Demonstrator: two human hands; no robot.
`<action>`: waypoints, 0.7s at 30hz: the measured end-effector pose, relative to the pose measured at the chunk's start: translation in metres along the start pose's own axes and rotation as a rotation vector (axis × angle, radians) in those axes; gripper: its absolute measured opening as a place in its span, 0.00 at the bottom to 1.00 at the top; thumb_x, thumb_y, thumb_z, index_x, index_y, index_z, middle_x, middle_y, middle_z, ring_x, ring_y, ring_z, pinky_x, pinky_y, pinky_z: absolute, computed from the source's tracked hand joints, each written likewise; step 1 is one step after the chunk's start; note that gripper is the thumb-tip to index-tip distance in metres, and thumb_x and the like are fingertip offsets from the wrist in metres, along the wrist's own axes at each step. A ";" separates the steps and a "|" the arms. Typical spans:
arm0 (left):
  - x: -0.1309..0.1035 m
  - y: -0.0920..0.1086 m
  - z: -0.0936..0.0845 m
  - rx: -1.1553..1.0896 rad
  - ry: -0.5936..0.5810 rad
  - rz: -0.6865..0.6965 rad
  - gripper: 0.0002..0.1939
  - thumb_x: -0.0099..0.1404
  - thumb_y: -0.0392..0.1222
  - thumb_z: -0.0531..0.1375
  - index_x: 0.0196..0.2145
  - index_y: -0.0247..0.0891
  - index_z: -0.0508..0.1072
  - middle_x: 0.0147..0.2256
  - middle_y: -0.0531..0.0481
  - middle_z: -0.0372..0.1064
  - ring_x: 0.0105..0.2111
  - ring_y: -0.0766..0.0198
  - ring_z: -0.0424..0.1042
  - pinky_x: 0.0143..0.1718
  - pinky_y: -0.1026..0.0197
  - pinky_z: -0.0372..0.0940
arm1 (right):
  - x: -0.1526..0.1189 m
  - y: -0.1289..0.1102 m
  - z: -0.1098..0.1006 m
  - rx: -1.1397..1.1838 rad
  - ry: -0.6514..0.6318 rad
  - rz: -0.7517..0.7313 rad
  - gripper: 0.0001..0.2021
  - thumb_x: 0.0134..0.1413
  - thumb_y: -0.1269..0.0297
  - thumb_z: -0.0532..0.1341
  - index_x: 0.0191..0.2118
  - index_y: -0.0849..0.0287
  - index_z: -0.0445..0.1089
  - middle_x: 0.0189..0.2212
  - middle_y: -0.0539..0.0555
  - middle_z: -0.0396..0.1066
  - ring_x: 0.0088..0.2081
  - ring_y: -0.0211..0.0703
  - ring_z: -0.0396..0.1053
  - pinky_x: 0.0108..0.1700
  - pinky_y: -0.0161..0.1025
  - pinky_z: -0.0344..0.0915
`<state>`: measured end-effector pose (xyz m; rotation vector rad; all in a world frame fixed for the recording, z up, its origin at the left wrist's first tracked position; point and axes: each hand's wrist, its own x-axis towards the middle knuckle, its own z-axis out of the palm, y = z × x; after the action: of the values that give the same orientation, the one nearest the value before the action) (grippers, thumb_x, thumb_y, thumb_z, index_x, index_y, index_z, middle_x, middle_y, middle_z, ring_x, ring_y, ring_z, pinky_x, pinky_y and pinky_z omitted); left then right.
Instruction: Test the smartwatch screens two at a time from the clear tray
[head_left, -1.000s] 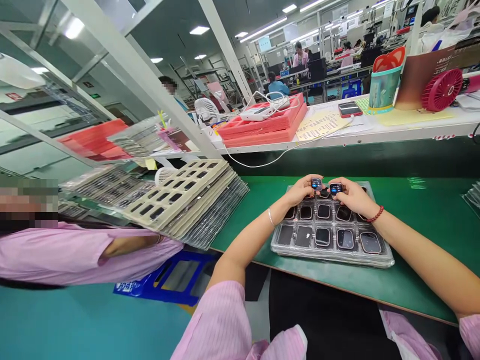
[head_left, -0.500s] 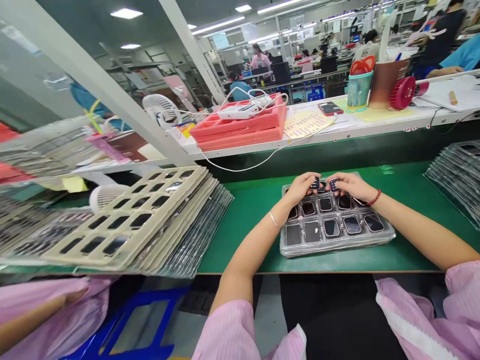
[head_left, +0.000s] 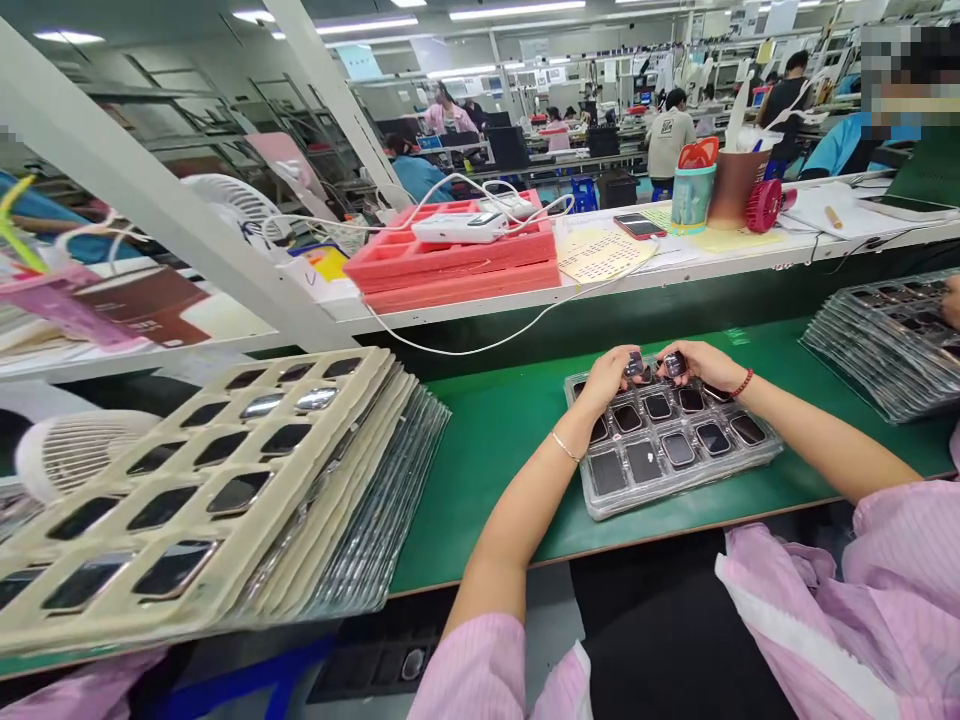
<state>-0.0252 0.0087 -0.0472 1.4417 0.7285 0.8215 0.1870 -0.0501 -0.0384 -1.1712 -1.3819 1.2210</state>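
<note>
My left hand [head_left: 606, 382] pinches a smartwatch body [head_left: 634, 363] without a strap, held above the far edge of a clear plastic tray [head_left: 637, 492]. Close beside it, my right hand [head_left: 709, 364] grips a second smartwatch body [head_left: 675, 365], its dark face tilted towards me. Beneath both hands, several watches with dark screens, such as this watch [head_left: 712, 438], sit in the tray's compartments. The two front-left compartments hold no watch; a small white scrap [head_left: 650, 457] lies in one. My fingers and wrists hide part of the tray's back row.
Stacked beige trays [head_left: 247, 475] of watches fill the left of the green bench [head_left: 480, 480]. A clear tray stack [head_left: 862, 350] stands right, with another person's hand [head_left: 952, 300] beside it. Red foam trays [head_left: 457, 265], a cable and a phone [head_left: 639, 226] occupy the shelf behind.
The view has turned and tilted, so the beige stack looks larger and another person's hand appears at the right. Both my hands still hold watches over the tray; the right one's face has tilted.
</note>
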 end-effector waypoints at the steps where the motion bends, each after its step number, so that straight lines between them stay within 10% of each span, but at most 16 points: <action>1: 0.000 0.000 0.000 0.004 -0.003 0.009 0.21 0.59 0.36 0.59 0.52 0.34 0.70 0.40 0.43 0.76 0.31 0.65 0.73 0.26 0.67 0.60 | 0.000 0.000 0.000 -0.008 -0.004 0.002 0.15 0.53 0.57 0.62 0.43 0.62 0.73 0.33 0.57 0.79 0.24 0.37 0.70 0.24 0.34 0.66; 10: -0.005 0.006 -0.001 -0.044 -0.057 0.025 0.29 0.51 0.28 0.62 0.52 0.34 0.69 0.44 0.43 0.75 0.39 0.62 0.74 0.40 0.62 0.67 | -0.003 -0.006 0.001 -0.109 -0.079 -0.026 0.22 0.44 0.70 0.64 0.49 0.60 0.69 0.39 0.56 0.78 0.31 0.39 0.73 0.30 0.35 0.69; 21: -0.019 0.039 0.009 -0.046 -0.052 -0.112 0.16 0.61 0.35 0.58 0.47 0.31 0.74 0.36 0.43 0.77 0.26 0.67 0.74 0.21 0.70 0.58 | 0.008 -0.038 -0.003 -0.059 -0.110 0.042 0.13 0.55 0.56 0.63 0.42 0.59 0.74 0.34 0.55 0.79 0.26 0.38 0.71 0.32 0.40 0.72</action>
<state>-0.0303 -0.0136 -0.0091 1.3639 0.7393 0.7076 0.1857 -0.0441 0.0003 -1.1937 -1.4903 1.2987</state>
